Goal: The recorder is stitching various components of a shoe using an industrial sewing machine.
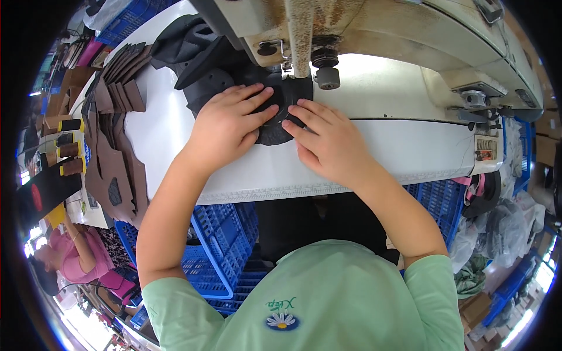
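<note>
A black leather-like piece (274, 136) lies on the white table under the sewing machine's presser foot (287, 70). My left hand (228, 123) rests flat on it, fingers stretched and slightly apart. From the other side, my right hand (331, 137) touches the piece's right edge with its fingertips, fingers extended. Both hands lie just in front of the needle area of the sewing machine (386, 44). More black pieces (205, 58) are bunched behind my left hand, joined or overlapping; I cannot tell which. The fingers partly cover the piece under the foot.
Stacked brown cut pieces (114, 164) lie along the table's left side, beside thread spools (71, 167). Blue crates (222, 240) stand below the table's front edge. Plastic bags (503, 234) are at the right. Another person in pink (88, 257) sits at the lower left.
</note>
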Motion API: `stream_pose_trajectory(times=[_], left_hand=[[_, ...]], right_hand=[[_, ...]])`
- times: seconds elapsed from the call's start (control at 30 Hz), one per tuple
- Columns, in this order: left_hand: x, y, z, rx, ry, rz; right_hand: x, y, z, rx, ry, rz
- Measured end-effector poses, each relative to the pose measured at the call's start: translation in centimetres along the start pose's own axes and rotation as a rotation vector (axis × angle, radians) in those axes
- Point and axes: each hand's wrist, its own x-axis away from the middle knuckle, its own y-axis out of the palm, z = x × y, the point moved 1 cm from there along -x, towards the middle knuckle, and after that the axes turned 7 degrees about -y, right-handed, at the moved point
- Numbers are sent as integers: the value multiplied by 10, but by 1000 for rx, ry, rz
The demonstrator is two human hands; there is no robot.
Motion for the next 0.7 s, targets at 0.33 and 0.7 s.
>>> stream_pose_trajectory(times=[0.33,0.7], left_hand=[[-7,0,-14,-15,1,16],[-12,4,-18,-55,-8,38]], right_hand=[[-10,2,2,2,13,19],[-7,4,-9,103,75,51]])
